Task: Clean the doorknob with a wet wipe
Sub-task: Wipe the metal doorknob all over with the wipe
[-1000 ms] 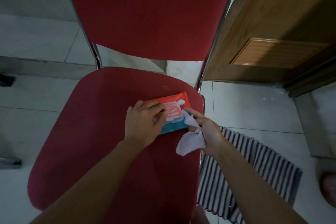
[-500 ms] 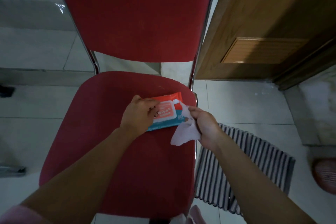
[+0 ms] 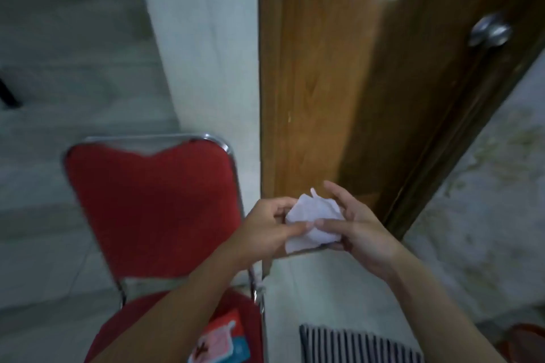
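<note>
1. We hold a white wipe (image 3: 312, 222) in both hands, in front of the foot of the wooden door (image 3: 368, 82).
2. Our left hand (image 3: 269, 231) pinches the wipe's left edge between thumb and fingers; our right hand (image 3: 358, 228) grips its right side, thumb laid across the front and fingers spread behind.
3. The wipe is crumpled, and our thumbs cover part of it.
4. The knob (image 3: 491, 31), round and metal, sits high on the door near its right edge, well apart from the wipe and blurred.
5. The pack (image 3: 224, 340) lies at the right edge of the red chair (image 3: 153, 209) seat. It is red with a pale flap and a blue corner. Our left forearm covers its left part, and its print is too blurred to read.
6. A striped mat (image 3: 354, 343) lies on the floor just right of the chair, cut off by the bottom edge.
</note>
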### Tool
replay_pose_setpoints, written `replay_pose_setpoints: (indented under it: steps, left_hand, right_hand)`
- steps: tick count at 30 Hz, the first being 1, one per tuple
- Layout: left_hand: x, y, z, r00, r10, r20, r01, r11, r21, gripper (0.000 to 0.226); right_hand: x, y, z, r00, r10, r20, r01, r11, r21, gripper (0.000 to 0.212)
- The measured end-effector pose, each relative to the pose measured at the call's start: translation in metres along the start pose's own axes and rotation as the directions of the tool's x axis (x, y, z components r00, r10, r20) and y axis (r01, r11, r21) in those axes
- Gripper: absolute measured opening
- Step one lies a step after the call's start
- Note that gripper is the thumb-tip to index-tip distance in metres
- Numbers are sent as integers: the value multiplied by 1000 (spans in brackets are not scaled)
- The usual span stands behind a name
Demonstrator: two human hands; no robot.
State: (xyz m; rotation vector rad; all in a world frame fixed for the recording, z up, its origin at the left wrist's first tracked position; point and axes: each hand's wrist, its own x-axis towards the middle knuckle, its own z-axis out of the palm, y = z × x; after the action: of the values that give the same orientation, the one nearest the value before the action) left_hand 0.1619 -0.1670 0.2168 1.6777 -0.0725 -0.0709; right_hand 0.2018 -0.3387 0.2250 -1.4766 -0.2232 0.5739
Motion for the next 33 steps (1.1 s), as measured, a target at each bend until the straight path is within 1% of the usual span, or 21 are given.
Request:
replay_pose_setpoints:
  steps: [3,6,8,10,12,14,16,18,21,22,23,24,25,26,27,28,29,30,31,33]
  left_hand:
    - [38,59,17,995,89,46,-93,993,77,19]
    - [74,118,43,987,148,69,-155,982,111,19]
    - [93,144,60,982,174,74,-182,977,110,19]
    - [117,168,84,977,199,70,-204,976,72,15]
    - [138,185,108,972,232,36,-233,972,35,16]
    - [163,201,134,967,252,-14,-252,968,0,19]
    - [183,212,155,959,276,-67,-278,960,-27,26]
    - [204,222,173,945,313,-90,-318,948,-36,31]
    - [234,234,199,920,389,-52,-390,921,-10,33]
    - [246,237,207,913,406,-26,-406,914,6,34]
    - [255,240,213,908,418,2,-418,908,31,34]
    - [265,244,218,901,433,30,-434,899,62,34]
    - [276,249,222,894,444,60,-448,889,96,35]
    - [288,253,226,886,454,90,-463,877,129,36]
    - [302,259,230,880,461,114,-474,867,153,37]
    - [315,264,232,874,468,127,-484,859,165,38]
    - [327,270,235,868,478,134,-495,853,166,39]
    - [338,275,236,860,491,137,-509,846,162,40]
    - [350,280,239,854,501,141,-519,840,159,41]
    - [374,289,242,854,495,162,-517,845,141,41]
  right_hand:
    - [-10,-62,-38,992,-129,-11,128,991,-36,62]
    - [-15,-115,-81,971,-232,-53,227,970,-84,58]
    - [-16,-141,-105,957,-280,-80,269,956,-119,55]
    - [-19,-165,-139,935,-337,-111,318,934,-160,53]
    - [-20,-181,-168,921,-361,-147,332,924,-188,46]
    - [-21,-193,-202,913,-365,-181,327,922,-208,32]
    - [-19,-202,-230,908,-354,-223,307,926,-218,24]
    - [-19,-212,-254,887,-364,-285,312,926,-213,22]
    - [-14,-227,-290,852,-360,-381,295,930,-218,21]
    - [-10,-231,-302,836,-361,-414,273,927,-258,19]
    - [-5,-234,-312,810,-383,-444,237,907,-349,18]
    - [1,-237,-321,770,-437,-465,198,857,-476,17]
    - [7,-242,-329,715,-512,-476,169,788,-592,16]
    - [14,-247,-338,655,-585,-478,172,731,-660,16]
    - [20,-253,-345,606,-643,-468,204,694,-690,15]
    - [26,-259,-351,580,-678,-451,241,671,-701,14]
    - [32,-265,-357,576,-699,-425,269,652,-709,14]
    - [38,-269,-362,582,-711,-395,279,630,-724,17]
    - [45,-273,-369,586,-721,-370,267,602,-752,29]
    - [59,-281,-382,607,-717,-343,220,566,-794,60]
